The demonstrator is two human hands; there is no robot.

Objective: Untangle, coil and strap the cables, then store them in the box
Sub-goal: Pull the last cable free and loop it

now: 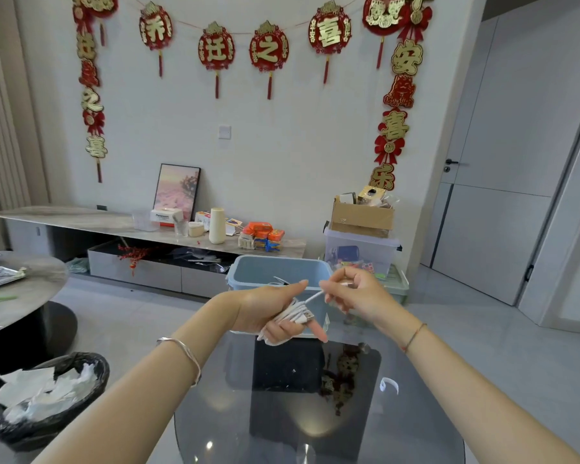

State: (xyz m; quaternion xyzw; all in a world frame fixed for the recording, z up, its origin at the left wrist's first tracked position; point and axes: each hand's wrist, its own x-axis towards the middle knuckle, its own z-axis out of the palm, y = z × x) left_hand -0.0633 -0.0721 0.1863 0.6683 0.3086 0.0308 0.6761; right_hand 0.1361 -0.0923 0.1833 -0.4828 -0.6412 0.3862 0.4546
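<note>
One white cable (298, 312), coil half hidden in left grip (268, 308), tail pinched in right grip (356, 292).

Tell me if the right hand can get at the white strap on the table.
Probably, but it is busy: the right hand pinches the cable, while the strap lies uncovered on the table below it.
</note>
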